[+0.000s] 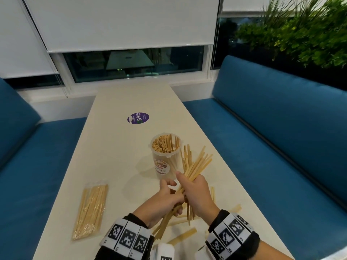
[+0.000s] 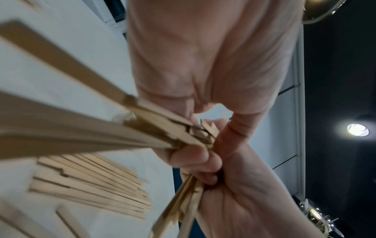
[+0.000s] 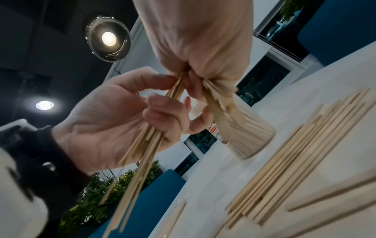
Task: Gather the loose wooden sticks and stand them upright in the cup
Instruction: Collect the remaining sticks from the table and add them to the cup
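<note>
Your left hand (image 1: 165, 200) and right hand (image 1: 197, 194): fingers curled round one bundle of sticks (image 1: 195, 166), above surface (image 1: 112, 147), near cup (image 1: 165, 156). Loose sticks (image 1: 182, 238) below.

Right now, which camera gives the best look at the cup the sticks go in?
The head view: the whole cup, upright on the table, its open top packed with sticks. The right wrist view shows only its lower side, partly hidden behind held sticks. The left wrist view does not show it.
</note>
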